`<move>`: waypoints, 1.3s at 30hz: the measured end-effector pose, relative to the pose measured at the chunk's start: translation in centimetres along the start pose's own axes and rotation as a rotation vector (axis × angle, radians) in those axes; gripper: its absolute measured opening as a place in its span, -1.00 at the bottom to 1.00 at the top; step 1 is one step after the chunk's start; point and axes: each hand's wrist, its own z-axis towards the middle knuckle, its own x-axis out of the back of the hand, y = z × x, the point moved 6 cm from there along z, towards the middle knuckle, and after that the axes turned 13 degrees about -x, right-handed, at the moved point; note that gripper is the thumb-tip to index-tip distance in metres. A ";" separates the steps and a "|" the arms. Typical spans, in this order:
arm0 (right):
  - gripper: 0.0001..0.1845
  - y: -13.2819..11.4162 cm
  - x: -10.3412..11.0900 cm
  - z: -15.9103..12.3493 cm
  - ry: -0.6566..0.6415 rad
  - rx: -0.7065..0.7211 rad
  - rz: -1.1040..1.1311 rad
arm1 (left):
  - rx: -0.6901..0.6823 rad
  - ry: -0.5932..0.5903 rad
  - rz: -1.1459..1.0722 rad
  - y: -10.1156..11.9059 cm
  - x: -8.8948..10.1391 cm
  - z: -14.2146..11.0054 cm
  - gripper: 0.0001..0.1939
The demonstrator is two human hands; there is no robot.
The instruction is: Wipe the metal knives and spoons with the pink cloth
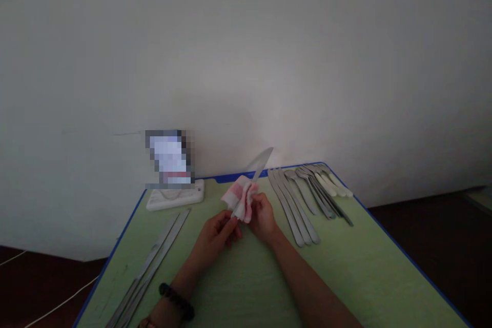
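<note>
My left hand (pixel 218 231) holds the knife (pixel 263 165), pointing beyond both hands, presumably for safety; my right hand (pixel 264 216) grips cloth (pixel 241 200).

Cloth (pixel 240 197): pink and white, in broad blocks of colour. Knife within the cloth: silver-grey blade (pixel 263 164). Table (pixel 369 266): pale green top, blue edging. Left knives (pixel 168 244): silver-grey. Right knives (pixel 285 207): silver-grey, plain. Spoons (pixel 302 197), right: silver-grey. Handles (pixel 325 184), far right: creamy white. Stand (pixel 177 196), far left: white. Phone (pixel 169 159), far left: blurred; bluish-white screen, reddish band low down. Bracelet (pixel 177 301), near: black. Cord (pixel 61 302), left: white. Wall (pixel 246 61): grey, paler toward the middle. Floor (pixel 415 230): dark reddish brown.
</note>
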 end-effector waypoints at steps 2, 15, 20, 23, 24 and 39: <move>-0.72 -0.2 -0.1 -0.1 -0.040 -0.019 0.024 | -0.005 0.022 -0.042 -0.1 0.2 0.1 -0.62; -0.66 -1.1 -0.2 -0.5 0.166 0.060 -0.401 | 0.033 0.058 0.087 -0.5 0.6 0.1 -0.63; -0.66 -1.2 -0.5 -0.8 0.237 0.050 -0.535 | 0.051 0.052 0.111 -0.8 0.8 0.0 -0.64; -0.68 -1.2 -0.2 -0.7 0.244 0.069 -0.552 | 0.046 0.051 0.096 -0.7 0.8 0.0 -0.63; -0.68 -1.3 -0.2 -0.7 0.242 0.077 -0.551 | 0.044 0.049 0.084 -0.7 0.8 0.0 -0.63; -0.62 -1.5 -0.1 -0.9 0.284 0.124 -0.473 | -0.008 0.028 0.007 0.1 0.4 0.1 -0.58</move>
